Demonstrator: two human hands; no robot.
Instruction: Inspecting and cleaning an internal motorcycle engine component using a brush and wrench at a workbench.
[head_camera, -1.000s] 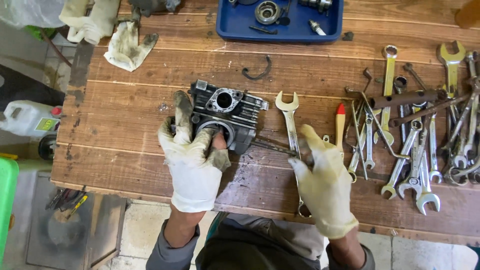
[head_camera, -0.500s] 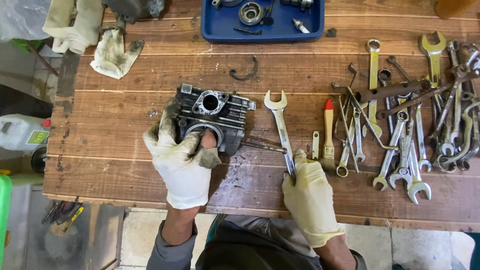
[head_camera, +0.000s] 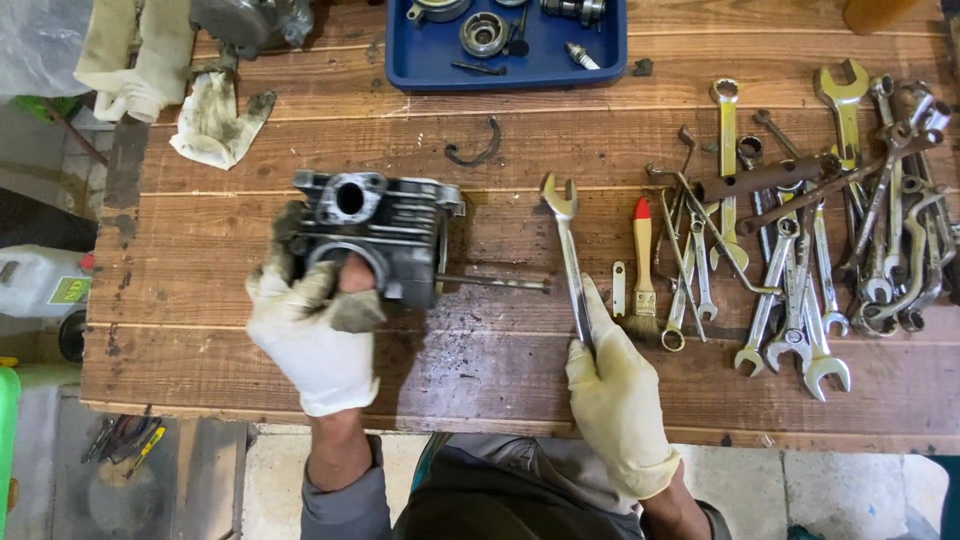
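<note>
Item: wooden workbench (head_camera: 300, 380), seen from above.

Left hand (head_camera: 315, 335), gloved, closed around the lower end of a dark finned engine cylinder (head_camera: 385, 230) at bench centre-left; a thin stud (head_camera: 495, 283) juts from the cylinder toward 3 o'clock.

Right hand (head_camera: 615, 400), gloved, fingers resting on the lower end of an open-ended spanner (head_camera: 566, 250) lying flat; whether it is gripped cannot be told.

Just beside the spanner, at 3 o'clock: small brush (head_camera: 642, 265) with red tip.

Further toward 3 o'clock: heap of spanners (head_camera: 830, 230).

At 12 o'clock: blue tray (head_camera: 420, 65) of parts, curved clip (head_camera: 478, 145) below it.

At 10 o'clock: soiled rag (head_camera: 215, 120).
</note>
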